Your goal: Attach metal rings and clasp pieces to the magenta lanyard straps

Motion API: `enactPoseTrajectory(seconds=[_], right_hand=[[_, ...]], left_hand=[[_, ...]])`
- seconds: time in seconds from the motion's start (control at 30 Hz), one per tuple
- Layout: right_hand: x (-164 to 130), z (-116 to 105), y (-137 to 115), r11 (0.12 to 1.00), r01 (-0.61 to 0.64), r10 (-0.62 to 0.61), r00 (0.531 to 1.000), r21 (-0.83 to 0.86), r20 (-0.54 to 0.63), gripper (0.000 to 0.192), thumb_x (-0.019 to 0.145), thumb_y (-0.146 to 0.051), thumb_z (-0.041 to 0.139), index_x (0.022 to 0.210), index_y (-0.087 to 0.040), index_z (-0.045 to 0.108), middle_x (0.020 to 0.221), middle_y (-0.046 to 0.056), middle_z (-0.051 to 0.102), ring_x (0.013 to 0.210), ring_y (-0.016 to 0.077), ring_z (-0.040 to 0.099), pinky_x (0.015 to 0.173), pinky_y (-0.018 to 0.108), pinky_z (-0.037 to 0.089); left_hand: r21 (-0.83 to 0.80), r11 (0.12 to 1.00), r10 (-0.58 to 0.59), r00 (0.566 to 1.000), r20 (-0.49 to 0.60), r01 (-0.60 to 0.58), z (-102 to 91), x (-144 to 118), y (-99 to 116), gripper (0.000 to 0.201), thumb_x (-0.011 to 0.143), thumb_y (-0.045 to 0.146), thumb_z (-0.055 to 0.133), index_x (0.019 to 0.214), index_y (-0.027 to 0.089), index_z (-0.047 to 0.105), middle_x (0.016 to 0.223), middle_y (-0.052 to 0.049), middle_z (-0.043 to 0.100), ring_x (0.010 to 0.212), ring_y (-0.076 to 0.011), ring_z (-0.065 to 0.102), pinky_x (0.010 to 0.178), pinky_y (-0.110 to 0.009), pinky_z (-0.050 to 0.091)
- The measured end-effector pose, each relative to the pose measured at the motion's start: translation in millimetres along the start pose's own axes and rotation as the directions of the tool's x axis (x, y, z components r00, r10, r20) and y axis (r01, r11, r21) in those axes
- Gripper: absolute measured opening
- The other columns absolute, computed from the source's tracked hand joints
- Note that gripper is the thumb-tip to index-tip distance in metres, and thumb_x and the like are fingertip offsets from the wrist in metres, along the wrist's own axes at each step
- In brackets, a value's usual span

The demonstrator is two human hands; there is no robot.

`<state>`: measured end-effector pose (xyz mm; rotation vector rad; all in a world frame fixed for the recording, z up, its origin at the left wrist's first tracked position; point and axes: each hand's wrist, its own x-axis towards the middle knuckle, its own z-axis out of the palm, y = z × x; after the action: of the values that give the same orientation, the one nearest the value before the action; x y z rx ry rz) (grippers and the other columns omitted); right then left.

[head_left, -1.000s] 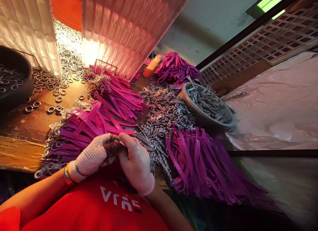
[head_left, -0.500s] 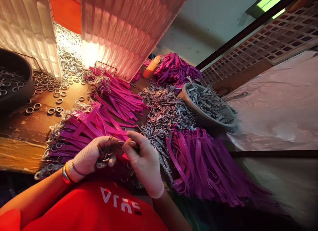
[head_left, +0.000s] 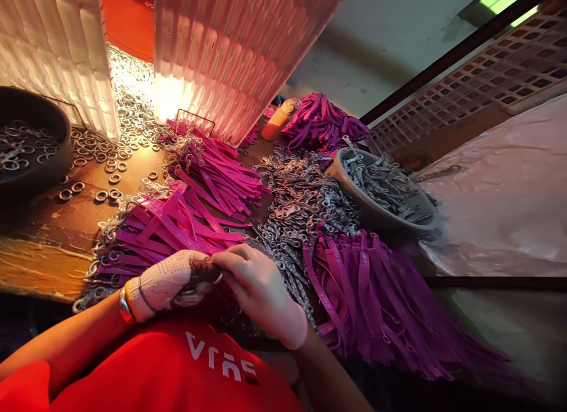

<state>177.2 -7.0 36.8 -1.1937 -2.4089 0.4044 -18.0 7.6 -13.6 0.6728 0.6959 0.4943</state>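
My left hand (head_left: 170,281), in a white knit glove with dark worn fingertips, is closed around a small metal ring and strap end (head_left: 208,276) close to my chest. My right hand (head_left: 261,291), in a thin pale glove, pinches the same piece from the right with thumb and forefinger. The piece itself is mostly hidden between my fingers. Just beyond my hands lies a pile of magenta straps with metal rings (head_left: 168,229). A heap of metal clasps (head_left: 301,211) lies to the right of it.
A bundle of purple straps (head_left: 376,294) hangs over the bench edge at right. A grey bowl of clasps (head_left: 376,214) stands beyond it. Loose metal rings (head_left: 110,158) and a dark bowl of rings (head_left: 33,146) lie at left. White ribbed panels (head_left: 230,51) stand behind.
My hands have stayed together at my chest; the right hand shifted slightly right and its fingers re-gripped the small piece. The view drifted a little.
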Motion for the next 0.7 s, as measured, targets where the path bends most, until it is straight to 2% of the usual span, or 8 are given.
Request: enactPoseTrajectory(seconds=[0.1, 0.2, 0.3, 0.37, 0.43, 0.53, 0.63, 0.7], right_hand=[[-4.5, 2.5, -2.1, 1.0, 0.006, -0.006, 0.997, -0.003, -0.074, 0.02, 0.096, -0.018, 0.056, 0.113, -0.023, 0.067, 0.094, 0.005, 0.068, 0.085, 0.0186, 0.063, 0.075, 0.032, 0.051], [-3.8, 4.0, -4.8, 0.998, -0.006, 0.012, 0.996, 0.068, -0.092, 0.019, 0.092, -0.015, 0.061, 0.108, -0.023, 0.068, 0.093, 0.003, 0.068, 0.084, 0.0175, 0.063, 0.074, 0.031, 0.05], [1.5, 8.6, -9.5, 0.991, -0.036, 0.051, 0.992, 0.128, -0.112, 0.026, 0.087, -0.008, 0.058, 0.104, -0.023, 0.069, 0.094, 0.003, 0.067, 0.083, 0.0169, 0.062, 0.073, 0.03, 0.049], [4.7, 15.2, -14.0, 0.984, -0.061, 0.083, 0.988, 0.165, -0.131, 0.028, 0.083, -0.006, 0.054, 0.1, -0.023, 0.07, 0.093, 0.003, 0.066, 0.084, 0.017, 0.062, 0.073, 0.03, 0.049], [5.9, 23.8, -19.3, 0.98, -0.087, 0.116, 0.981, 0.178, -0.157, 0.026, 0.083, -0.007, 0.053, 0.096, -0.022, 0.069, 0.091, 0.003, 0.066, 0.083, 0.0175, 0.063, 0.072, 0.03, 0.049], [4.4, 35.6, -28.1, 0.981, -0.131, 0.156, 0.972, 0.144, -0.175, 0.022, 0.091, -0.014, 0.051, 0.105, -0.02, 0.067, 0.087, 0.004, 0.071, 0.078, 0.0183, 0.068, 0.069, 0.029, 0.049], [3.7, 39.7, -37.8, 0.981, -0.188, 0.189, 0.982, 0.046, -0.002, 0.025, 0.095, -0.02, 0.05, 0.115, -0.017, 0.063, 0.075, 0.003, 0.073, 0.065, 0.0195, 0.07, 0.058, 0.028, 0.046], [6.0, 39.4, -44.5, 0.976, -0.209, 0.215, 0.963, -0.055, 0.165, 0.018, 0.095, -0.023, 0.051, 0.106, -0.019, 0.065, 0.066, 0.001, 0.071, 0.058, 0.0205, 0.07, 0.051, 0.028, 0.039]], left_hand=[[0.107, 0.993, 0.04, 0.999, 0.002, -0.04, 6.6, -12.5, 7.5, 0.038, 0.086, 0.05, 0.067, 0.073, 0.016, 0.055, 0.051, 0.005, 0.043, 0.039, -0.0054, 0.028, 0.037, -0.021, 0.018], [0.267, 0.946, 0.204, 0.978, -0.054, -0.182, 7.2, -22.2, 7.9, 0.031, 0.083, 0.043, 0.073, 0.09, 0.016, 0.061, 0.069, 0.002, 0.057, 0.053, -0.0083, 0.044, 0.047, -0.02, 0.033], [0.564, 0.776, 0.412, 0.905, -0.111, -0.284, 4.5, -26.9, -0.2, 0.017, 0.085, 0.031, 0.07, 0.087, 0.015, 0.063, 0.078, -0.001, 0.062, 0.069, -0.0119, 0.051, 0.061, -0.022, 0.039], [0.652, 0.704, 0.479, 0.866, -0.144, -0.281, 3.7, -28.7, -5.4, 0.017, 0.088, 0.028, 0.066, 0.079, 0.015, 0.06, 0.073, 0.0, 0.059, 0.067, -0.0116, 0.048, 0.06, -0.023, 0.037], [0.567, 0.775, 0.444, 0.878, -0.177, -0.278, 4.2, -30.7, -7.1, 0.023, 0.091, 0.034, 0.063, 0.078, 0.016, 0.056, 0.068, 0.001, 0.054, 0.061, -0.0101, 0.044, 0.055, -0.022, 0.034], [0.291, 0.921, 0.325, 0.923, -0.208, -0.259, 4.4, -35.2, -5.7, 0.034, 0.093, 0.048, 0.06, 0.079, 0.017, 0.051, 0.059, 0.004, 0.048, 0.049, -0.0078, 0.037, 0.045, -0.021, 0.028], [0.139, 0.967, 0.241, 0.939, -0.244, -0.212, 0.4, -40.2, -9.4, 0.042, 0.09, 0.055, 0.063, 0.077, 0.017, 0.05, 0.051, 0.006, 0.046, 0.042, -0.0064, 0.033, 0.04, -0.021, 0.023], [0.092, 0.979, 0.2, 0.949, -0.244, -0.182, -3.6, -43.5, -16.4, 0.042, 0.089, 0.055, 0.064, 0.076, 0.017, 0.051, 0.049, 0.006, 0.045, 0.041, -0.0061, 0.032, 0.04, -0.021, 0.022]])
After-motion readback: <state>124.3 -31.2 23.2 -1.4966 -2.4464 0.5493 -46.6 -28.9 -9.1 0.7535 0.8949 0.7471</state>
